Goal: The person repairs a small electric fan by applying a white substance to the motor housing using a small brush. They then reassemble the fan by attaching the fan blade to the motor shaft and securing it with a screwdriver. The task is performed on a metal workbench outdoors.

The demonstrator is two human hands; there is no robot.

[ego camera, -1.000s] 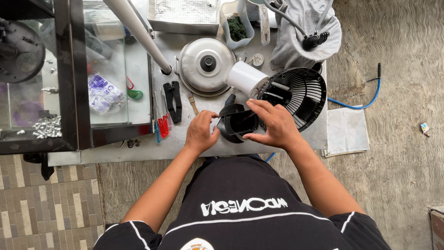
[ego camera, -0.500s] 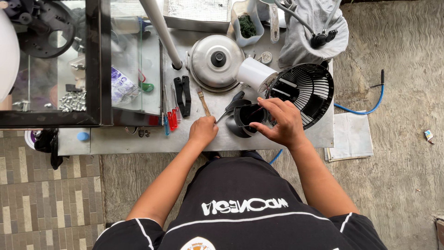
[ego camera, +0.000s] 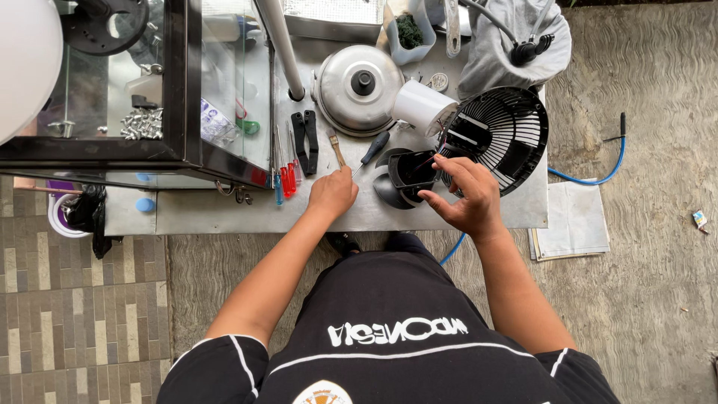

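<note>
So the black plastic fan housing [ego camera: 410, 173] sits near the front edge of the metal worktable [ego camera: 224, 213], dead centre of the view. The right hand [ego camera: 465, 196] is on it from the 4 o'clock side, fingers curled over its rim and gripping it, with some thin wires poking out by the fingertips. At about 9 o'clock from the housing, the left hand [ego camera: 333, 193] is clenched around the handle of a small paintbrush [ego camera: 336, 150], whose bristle end points up toward 12.

Going outward: a black-handled screwdriver [ego camera: 372, 150] lies just beside the housing at 11 o'clock. The black fan grille [ego camera: 499, 135] is touching or nearly touching the housing at 2 o'clock, with a white motor body [ego camera: 421, 105] at its upper left. The round steel pot lid [ego camera: 357, 88] is at 11 o'clock, further back. Black pliers [ego camera: 305, 139] and red and blue screwdrivers [ego camera: 286, 178] sit off at 9 to 10 o'clock, beside the glass display case [ego camera: 179, 82].
</note>
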